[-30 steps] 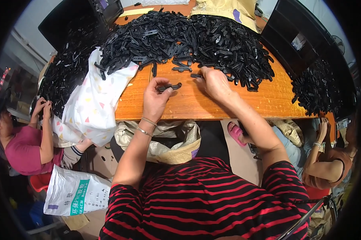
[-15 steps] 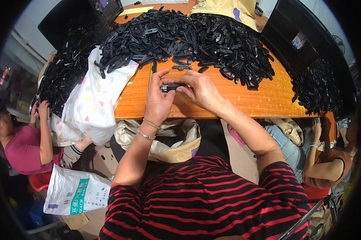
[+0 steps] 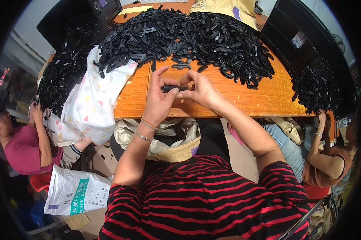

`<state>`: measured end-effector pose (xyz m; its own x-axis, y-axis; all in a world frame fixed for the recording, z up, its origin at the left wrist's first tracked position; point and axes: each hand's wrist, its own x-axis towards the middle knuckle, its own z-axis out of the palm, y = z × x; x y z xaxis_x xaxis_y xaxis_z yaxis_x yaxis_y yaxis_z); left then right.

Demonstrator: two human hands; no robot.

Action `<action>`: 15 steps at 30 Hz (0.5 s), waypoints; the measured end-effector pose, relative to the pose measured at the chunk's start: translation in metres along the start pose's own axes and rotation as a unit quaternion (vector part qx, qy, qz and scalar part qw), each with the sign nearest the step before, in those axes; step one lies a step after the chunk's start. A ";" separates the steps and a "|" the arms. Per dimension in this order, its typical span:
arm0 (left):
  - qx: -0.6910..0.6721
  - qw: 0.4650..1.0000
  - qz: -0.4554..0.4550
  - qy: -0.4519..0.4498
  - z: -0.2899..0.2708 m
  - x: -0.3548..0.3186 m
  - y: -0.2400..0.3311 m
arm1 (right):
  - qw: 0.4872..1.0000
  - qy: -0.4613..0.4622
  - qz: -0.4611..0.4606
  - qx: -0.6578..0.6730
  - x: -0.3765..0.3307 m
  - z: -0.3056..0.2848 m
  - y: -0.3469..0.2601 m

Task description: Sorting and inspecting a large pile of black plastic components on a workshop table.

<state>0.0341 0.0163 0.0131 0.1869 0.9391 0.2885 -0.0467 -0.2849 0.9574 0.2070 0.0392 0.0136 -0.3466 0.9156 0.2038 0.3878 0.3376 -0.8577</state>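
Between my two hands, above the table's near edge, is a small black plastic part (image 3: 171, 88), long and narrow, lying roughly level. My left hand (image 3: 159, 96) grips its left end between thumb and fingers, the index finger raised. At its right end, my right hand (image 3: 200, 90) pinches it with thumb and fingertips. The part's exact kind is too small to make out. Beyond my hands, a wide heap of similar black plastic parts (image 3: 148, 38) covers the back of the wooden table (image 3: 244, 100). A few loose pieces (image 3: 181, 66) lie at the heap's near edge.
An open woven sack (image 3: 180, 152) sits in my lap below the table edge. White patterned cloth (image 3: 96, 96) drapes over the table's left side. Co-workers sit at left (image 3: 26, 148) and right (image 3: 326, 166), near further black heaps. A printed white sack (image 3: 78, 192) lies lower left.
The black part has turned slightly between my fingers, and its lighter left end no longer shows. My right fingers have shifted their hold, and the right wrist has dipped a little.
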 end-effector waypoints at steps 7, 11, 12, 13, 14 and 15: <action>0.044 0.998 0.019 -0.039 0.001 -0.005 0.001 | 0.982 -0.046 0.107 0.152 -0.002 0.002 0.010; 0.086 0.996 0.012 -0.033 0.003 -0.007 0.004 | 0.982 -0.023 0.107 0.154 -0.004 0.001 0.013; 0.085 0.996 0.012 -0.034 0.002 -0.007 0.001 | 0.988 -0.018 0.103 0.110 -0.004 0.001 0.019; 0.035 0.999 -0.016 -0.030 0.000 -0.008 -0.002 | 0.993 -0.016 0.098 0.066 -0.002 0.002 0.019; -0.015 0.999 -0.044 -0.025 -0.003 -0.008 -0.005 | 0.993 -0.017 0.097 0.066 -0.003 0.002 0.017; -0.015 0.999 -0.044 -0.024 -0.005 -0.009 -0.007 | 0.995 -0.010 0.093 0.043 -0.005 0.002 0.014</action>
<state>0.0276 0.0111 0.0041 0.2386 0.9494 0.2041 -0.0574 -0.1961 0.9789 0.2122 0.0388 -0.0008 -0.2928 0.9557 0.0286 0.3733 0.1419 -0.9168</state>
